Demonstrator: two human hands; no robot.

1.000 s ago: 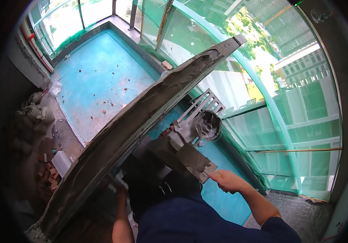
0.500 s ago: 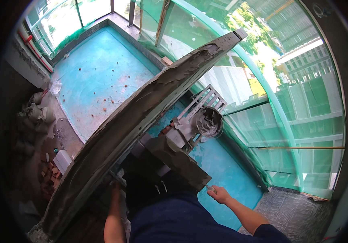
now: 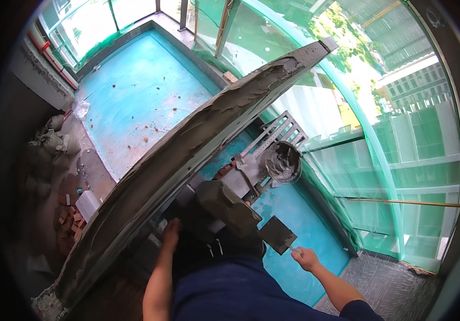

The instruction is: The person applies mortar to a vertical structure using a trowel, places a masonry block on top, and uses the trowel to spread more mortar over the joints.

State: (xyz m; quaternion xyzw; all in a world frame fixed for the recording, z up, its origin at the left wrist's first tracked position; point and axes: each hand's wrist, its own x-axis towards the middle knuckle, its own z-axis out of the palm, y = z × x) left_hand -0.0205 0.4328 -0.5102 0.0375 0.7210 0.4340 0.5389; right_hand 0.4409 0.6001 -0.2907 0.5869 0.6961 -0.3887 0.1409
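Gripping: your right hand (image 3: 307,259), closed round the handle (image 3: 297,250) of the trowel (image 3: 278,235) | Trowel: over blue floor (image 3: 318,230), now apart from the mortar mass (image 3: 222,203) it overlapped earlier | Your left hand (image 3: 171,231): farther forward than before; shadowed, hold cannot be told.

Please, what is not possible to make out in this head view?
All in the head view:
1. Left hand: dark surroundings obscure whether it touches anything.
2. Trowel: the right hand covers most of its handle.
3. Sacks: their own covering hides what is inside.
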